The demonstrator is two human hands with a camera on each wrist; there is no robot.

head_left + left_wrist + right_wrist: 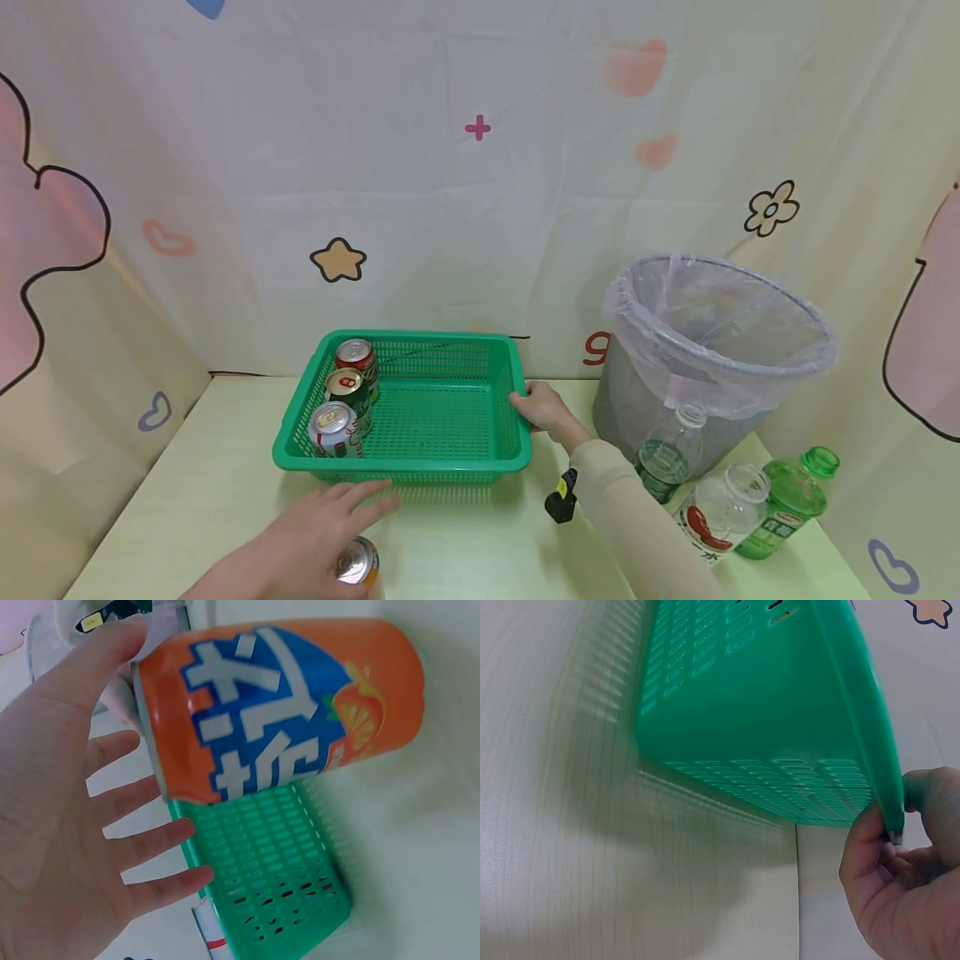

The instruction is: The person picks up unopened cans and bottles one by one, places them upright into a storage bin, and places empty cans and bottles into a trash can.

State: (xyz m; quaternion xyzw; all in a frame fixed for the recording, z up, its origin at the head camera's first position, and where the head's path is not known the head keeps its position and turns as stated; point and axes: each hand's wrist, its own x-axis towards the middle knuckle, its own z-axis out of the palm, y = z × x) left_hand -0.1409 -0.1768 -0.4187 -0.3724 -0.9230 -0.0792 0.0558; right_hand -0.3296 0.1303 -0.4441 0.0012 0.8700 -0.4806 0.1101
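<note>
My right hand (pixel 550 412) pinches the right rim of a green plastic basket (pixel 420 465); in the right wrist view thumb and fingers (pixel 870 847) close round that rim. Along the basket's left side stand three cans: a red can (pixel 356 357), a dark green can (pixel 348 390) and a white can (pixel 334 427). Over the near side of the table hovers my left hand (pixel 318 533), fingers spread, beside an orange soda can (pixel 358 562). The left wrist view shows the orange can (pixel 285 712) with blue and white lettering, thumb and fingers apart around its top end.
A mesh bin (pixel 622 392) lined with a clear bag stands at the back right. Before it are a clear bottle with a dark label (pixel 663 462), a clear jar-like bottle (pixel 720 512) and a green bottle (pixel 787 500). A patterned curtain (pixel 480 208) hangs behind the table.
</note>
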